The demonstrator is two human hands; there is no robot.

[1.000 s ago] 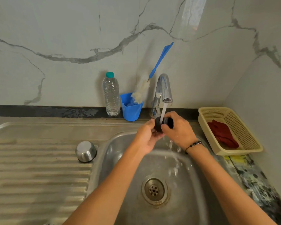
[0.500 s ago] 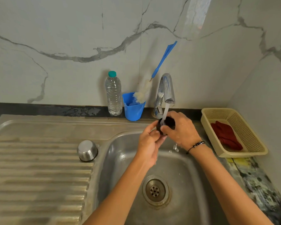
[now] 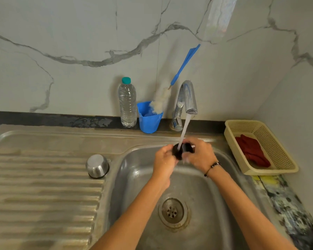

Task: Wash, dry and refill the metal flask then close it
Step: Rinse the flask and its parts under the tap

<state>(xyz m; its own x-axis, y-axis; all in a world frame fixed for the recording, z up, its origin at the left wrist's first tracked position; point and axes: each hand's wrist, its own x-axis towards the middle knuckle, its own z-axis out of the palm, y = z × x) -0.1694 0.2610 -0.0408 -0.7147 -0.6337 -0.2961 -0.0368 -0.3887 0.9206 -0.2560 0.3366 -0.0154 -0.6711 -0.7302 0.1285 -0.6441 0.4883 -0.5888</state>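
Over the sink basin [image 3: 134, 177], both hands hold a small black flask part [image 3: 183, 149], a lid or stopper, under water running from the chrome tap [image 3: 187, 98]. My left hand [image 3: 163, 160] grips its left side. My right hand [image 3: 200, 155] curls round its right side. A steel cup-shaped flask cap [image 3: 97, 166] stands upside down on the ribbed drainboard [image 3: 43, 186]. The flask's body is not in view.
A clear water bottle [image 3: 127, 103] with a teal cap and a blue cup [image 3: 148, 117] holding a bottle brush [image 3: 170, 91] stand at the back wall. A cream basket [image 3: 280, 159] with a red cloth [image 3: 252, 153] sits right of the sink, by the side wall.
Both hands have turned the black part slightly under the stream and kept it there. The view shifted a little; nothing else moved.
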